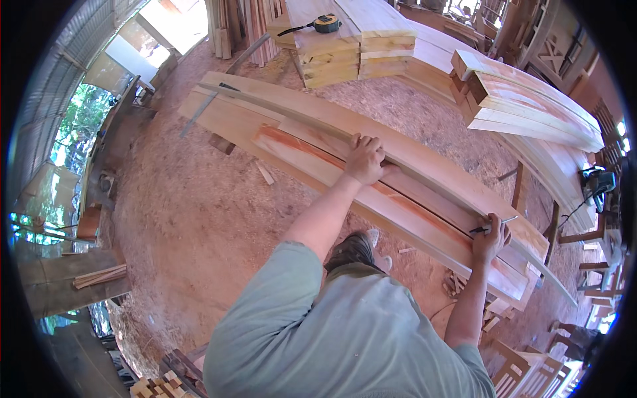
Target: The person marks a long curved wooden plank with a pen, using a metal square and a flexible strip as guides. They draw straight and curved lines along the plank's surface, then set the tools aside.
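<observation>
A long thin wooden strip [428, 181] stands on edge along a workpiece of wide planks, its near end jutting past them at the lower right. My left hand [367, 158] grips the strip near its middle, fingers over the top. Further right, my right hand [490, 240] holds a slim marking pen [478, 230] and rests against the strip. Below the strip lies a pale board with reddish streaks [318, 161], beside a dark narrow gap. A try square [199, 114] with a dark stock lies across the planks at the far left end.
Stacked thick boards [331, 67] at the top carry a tape measure [326, 23]. More beams [532, 104] lie at the right, with a power tool [597, 184] near the rim. Shavings cover the floor [199, 214]. Another person's legs [572, 341] show at lower right, near slatted wooden pieces [522, 368].
</observation>
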Tool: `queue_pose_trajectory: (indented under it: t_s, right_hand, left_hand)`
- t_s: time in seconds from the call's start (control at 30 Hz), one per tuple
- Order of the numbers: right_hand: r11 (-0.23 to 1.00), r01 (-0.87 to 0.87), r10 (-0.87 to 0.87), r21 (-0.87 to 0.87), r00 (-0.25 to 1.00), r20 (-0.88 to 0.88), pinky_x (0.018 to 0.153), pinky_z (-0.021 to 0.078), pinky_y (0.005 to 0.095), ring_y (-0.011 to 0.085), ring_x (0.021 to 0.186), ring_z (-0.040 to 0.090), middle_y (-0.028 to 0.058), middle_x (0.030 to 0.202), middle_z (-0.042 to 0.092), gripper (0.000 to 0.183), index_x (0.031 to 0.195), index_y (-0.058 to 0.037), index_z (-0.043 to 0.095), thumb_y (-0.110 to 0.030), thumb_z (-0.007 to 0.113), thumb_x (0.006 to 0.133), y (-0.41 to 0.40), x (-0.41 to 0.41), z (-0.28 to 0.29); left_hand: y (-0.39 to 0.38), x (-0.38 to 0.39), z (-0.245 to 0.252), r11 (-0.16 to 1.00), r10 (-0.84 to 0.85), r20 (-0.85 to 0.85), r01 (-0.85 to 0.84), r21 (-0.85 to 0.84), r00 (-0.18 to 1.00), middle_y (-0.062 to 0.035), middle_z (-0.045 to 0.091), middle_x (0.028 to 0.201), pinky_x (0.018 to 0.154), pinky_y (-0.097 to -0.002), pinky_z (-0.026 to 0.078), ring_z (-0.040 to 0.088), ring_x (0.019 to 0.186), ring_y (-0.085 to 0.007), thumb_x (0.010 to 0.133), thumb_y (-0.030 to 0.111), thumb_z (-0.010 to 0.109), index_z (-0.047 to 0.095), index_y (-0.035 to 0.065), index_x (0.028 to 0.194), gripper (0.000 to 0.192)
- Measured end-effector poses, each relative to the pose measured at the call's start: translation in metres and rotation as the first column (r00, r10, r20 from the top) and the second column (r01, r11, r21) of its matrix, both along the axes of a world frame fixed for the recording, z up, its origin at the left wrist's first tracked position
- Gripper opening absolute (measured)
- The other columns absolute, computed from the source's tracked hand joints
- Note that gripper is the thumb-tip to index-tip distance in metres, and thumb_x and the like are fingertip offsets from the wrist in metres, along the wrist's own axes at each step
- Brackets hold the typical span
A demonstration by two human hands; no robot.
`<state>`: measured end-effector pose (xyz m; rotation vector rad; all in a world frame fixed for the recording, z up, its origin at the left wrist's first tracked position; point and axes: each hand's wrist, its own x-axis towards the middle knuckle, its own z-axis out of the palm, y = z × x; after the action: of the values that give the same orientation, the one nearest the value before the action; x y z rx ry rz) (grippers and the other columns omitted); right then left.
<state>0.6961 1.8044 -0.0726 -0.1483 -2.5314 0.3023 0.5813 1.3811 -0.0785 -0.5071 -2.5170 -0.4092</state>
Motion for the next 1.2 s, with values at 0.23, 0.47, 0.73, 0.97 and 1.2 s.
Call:
queue_pose_trajectory:
  t_s: [0.23,0.47,0.73,0.97,1.2]
  right_hand:
    - [1.0,0.006,-0.005,-0.018,1.0,0.02,0.113,0.0346,0.0488,0.0331,0.12,0.06,0.0039,0.113,0.074,0.026,0.113,-0.0158,0.074,-0.026,0.081,0.09,-0.001,0.0,0.003]
    - [1.0,-0.005,0.005,0.005,1.0,-0.01,0.112,0.0354,0.0477,0.0319,0.118,0.061,0.0041,0.111,0.074,0.026,0.113,-0.0158,0.073,-0.026,0.08,0.091,-0.003,0.002,0.005]
    - [1.0,-0.027,0.027,-0.01,0.999,-0.024,0.111,0.0363,0.0476,0.0321,0.115,0.062,0.0045,0.108,0.074,0.025,0.113,-0.0149,0.073,-0.024,0.081,0.09,-0.004,-0.002,0.009]
    - [1.0,-0.028,0.027,-0.011,1.0,-0.015,0.111,0.0363,0.0477,0.0335,0.115,0.062,0.0052,0.108,0.074,0.027,0.114,-0.0146,0.074,-0.022,0.08,0.089,-0.003,0.0,0.006]
    - [1.0,-0.022,0.022,-0.008,1.0,0.016,0.112,0.0355,0.0477,0.0326,0.118,0.062,0.0047,0.11,0.075,0.027,0.114,-0.0142,0.074,-0.027,0.081,0.091,-0.002,-0.001,0.008]
  left_hand:
    - [-0.002,-0.002,-0.004,1.0,-0.021,0.024,0.02,0.023,1.0,-0.004,0.064,0.107,0.115,-0.0534,0.029,0.055,0.118,-0.0269,0.077,0.067,0.08,0.08,0.0062,0.085,0.061]
    - [0.001,0.0,0.002,0.999,-0.015,0.008,0.015,0.03,1.0,-0.0042,0.066,0.108,0.114,-0.0528,0.031,0.055,0.12,-0.0269,0.076,0.066,0.083,0.081,0.0051,0.086,0.061]
    - [-0.001,-0.003,0.0,0.999,-0.018,0.032,0.017,0.029,0.999,-0.0034,0.066,0.108,0.112,-0.0514,0.031,0.056,0.115,-0.027,0.075,0.066,0.082,0.082,0.0052,0.088,0.062]
    - [0.0,-0.001,0.001,1.0,-0.008,0.033,0.007,0.025,0.999,-0.0022,0.065,0.107,0.111,-0.0497,0.033,0.056,0.115,-0.0247,0.073,0.066,0.084,0.081,0.0048,0.085,0.062]
    - [0.002,0.003,0.01,1.0,0.021,0.089,-0.021,0.008,0.996,-0.0029,0.065,0.109,0.114,-0.0504,0.031,0.055,0.12,-0.0243,0.073,0.066,0.085,0.082,0.0046,0.086,0.063]
